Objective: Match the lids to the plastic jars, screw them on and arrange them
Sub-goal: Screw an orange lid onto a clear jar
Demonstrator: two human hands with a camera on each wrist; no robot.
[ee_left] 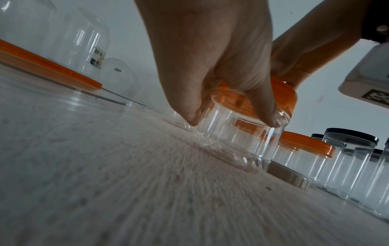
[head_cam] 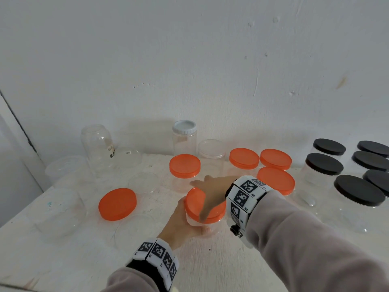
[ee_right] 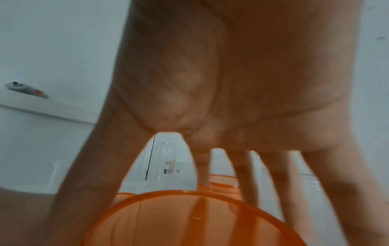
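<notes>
A short clear plastic jar [ee_left: 242,133] is gripped round its wall by the left hand [head_cam: 183,220], thumb and fingers curled, and is tipped on the white table [head_cam: 210,270], mouth leaning away to the right. Its round orange plastic lid [head_cam: 202,207] is covered from above by the right hand [head_cam: 212,186], palm over the disc and fingers [ee_right: 248,183] spread straight down past the rim; no curl round the rim can be made out. The lid lies directly beneath that palm, so the right hand is judged the one placed for turning. Just beyond, four orange-capped jars [head_cam: 244,159] are grouped, black-capped jars [head_cam: 324,165] to the right, and a loose orange lid [head_cam: 117,204] to the left.
</notes>
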